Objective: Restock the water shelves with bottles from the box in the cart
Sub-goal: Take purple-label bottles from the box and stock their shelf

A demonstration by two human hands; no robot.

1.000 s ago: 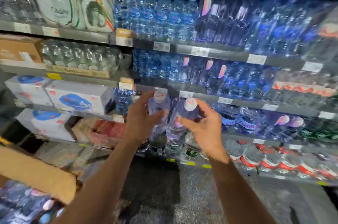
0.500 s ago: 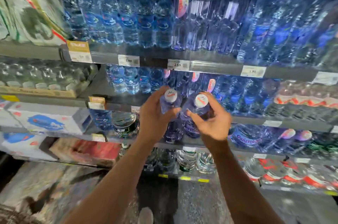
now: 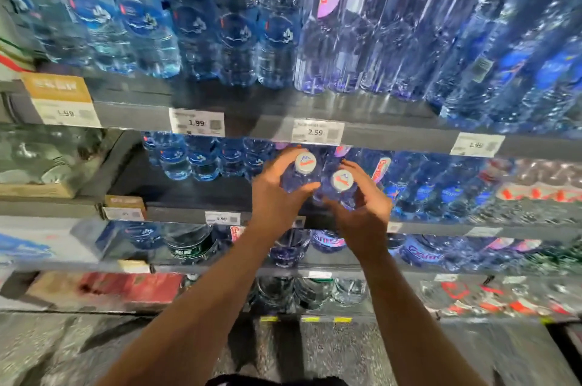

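Note:
My left hand (image 3: 274, 196) grips a clear bluish water bottle with a white cap (image 3: 305, 162). Beside it my right hand (image 3: 365, 206) holds a second bottle of the same kind, its white cap (image 3: 342, 180) facing me. Both bottles sit side by side at the front edge of the second shelf (image 3: 176, 214), just under the 2.59 price tag (image 3: 316, 132). Their lower halves are hidden by my hands. The box and the cart are out of view.
Tall blue-label bottles (image 3: 189, 23) fill the top shelf. Small bottles (image 3: 189, 159) stand at the back left of the second shelf, with dark bare shelf in front of them. Red-label bottles (image 3: 535, 184) lie to the right. Lower shelves hold more bottles above the speckled floor (image 3: 315, 351).
Both hands have carried the two bottles upward and forward to the second shelf. The view has moved closer to the shelves and the cardboard box has dropped out of sight.

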